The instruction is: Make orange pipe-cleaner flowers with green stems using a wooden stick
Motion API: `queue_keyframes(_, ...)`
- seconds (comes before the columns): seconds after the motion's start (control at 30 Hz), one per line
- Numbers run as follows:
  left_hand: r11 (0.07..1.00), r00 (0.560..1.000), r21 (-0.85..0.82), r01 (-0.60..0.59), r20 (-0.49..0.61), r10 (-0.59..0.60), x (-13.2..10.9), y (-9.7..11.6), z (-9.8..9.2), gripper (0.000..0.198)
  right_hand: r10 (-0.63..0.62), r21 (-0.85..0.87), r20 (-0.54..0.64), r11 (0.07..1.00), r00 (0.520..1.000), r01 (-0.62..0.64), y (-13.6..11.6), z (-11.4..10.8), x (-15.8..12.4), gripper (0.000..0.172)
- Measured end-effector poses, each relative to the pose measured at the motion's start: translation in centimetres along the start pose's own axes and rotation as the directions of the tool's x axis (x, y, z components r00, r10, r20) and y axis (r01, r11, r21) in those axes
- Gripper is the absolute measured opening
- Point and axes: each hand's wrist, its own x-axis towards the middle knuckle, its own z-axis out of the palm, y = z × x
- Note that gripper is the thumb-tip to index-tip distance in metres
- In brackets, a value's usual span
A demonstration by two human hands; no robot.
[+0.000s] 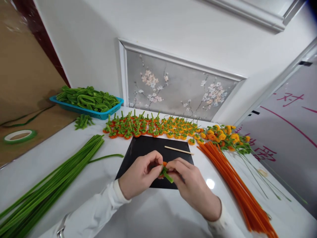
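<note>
A small orange piece with green fuzzy strips [166, 172] is held between both hands above the black mat [148, 148]. My left hand [141, 172] pinches it from the left with thumb and forefinger. From the right, the closed fingertips of my right hand [190, 181] grip the same piece. A thin wooden stick [179, 150] lies across the mat's upper right part. Behind the mat stand rows of small orange-red pieces with green stems [136, 125] and yellow ones [182, 127].
Long green fuzzy stems [59, 181] lie at left, orange ones [235, 188] at right. A blue tray [99, 114] holds green loops at back left. Green tape [19, 136] rests on cardboard. Yellow-orange flowers [223, 136] lie at back right, before a framed wall panel [178, 86].
</note>
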Motion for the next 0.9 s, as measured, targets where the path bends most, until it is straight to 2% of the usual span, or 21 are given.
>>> queue_keyframes(0.07,0.994,0.999,0.106,-0.027,-0.02,0.029,-0.1,0.0,0.0,0.004,0.012,0.026,-0.026,1.0,1.0,-0.012,0.0,0.0,0.0,0.017)
queue_keyframes(0.17,0.97,0.996,0.236,-0.06,-0.043,0.072,-0.2,0.1,0.2,0.004,0.005,-0.046,-0.056,0.999,0.998,-0.007,-0.1,0.3,0.0,0.017)
queue_keyframes(0.33,0.954,0.994,0.292,-0.065,-0.069,0.089,-0.3,0.6,0.4,0.008,0.036,-0.144,-0.088,0.988,0.995,-0.048,-0.3,1.4,0.2,0.018)
queue_keyframes(0.5,0.968,0.994,0.247,-0.041,-0.087,0.064,-0.3,0.4,0.5,0.011,0.081,-0.086,-0.141,0.992,0.987,-0.094,-0.6,2.0,0.3,0.016)
queue_keyframes(0.63,0.995,0.995,0.098,-0.008,-0.096,0.018,-0.1,0.2,0.3,0.007,0.112,0.015,-0.18,0.994,0.977,-0.111,-0.6,1.8,0.3,0.015)
queue_keyframes(0.77,1.0,0.991,0.002,0.0,-0.137,0.0,-0.1,0.2,0.1,0.002,0.308,0.269,-0.083,0.923,0.948,-0.276,-0.5,1.3,0.1,0.016)
queue_keyframes(0.83,1.0,0.988,0.019,-0.012,-0.155,0.015,-0.2,0.1,0.1,0.001,0.343,0.265,-0.04,0.909,0.938,-0.321,-0.5,1.2,-0.1,0.018)
queue_keyframes(0.9,0.999,0.987,0.039,-0.027,-0.16,0.033,-0.2,0.0,0.1,0.002,0.332,0.19,-0.057,0.929,0.942,-0.316,-0.6,1.4,-0.1,0.017)
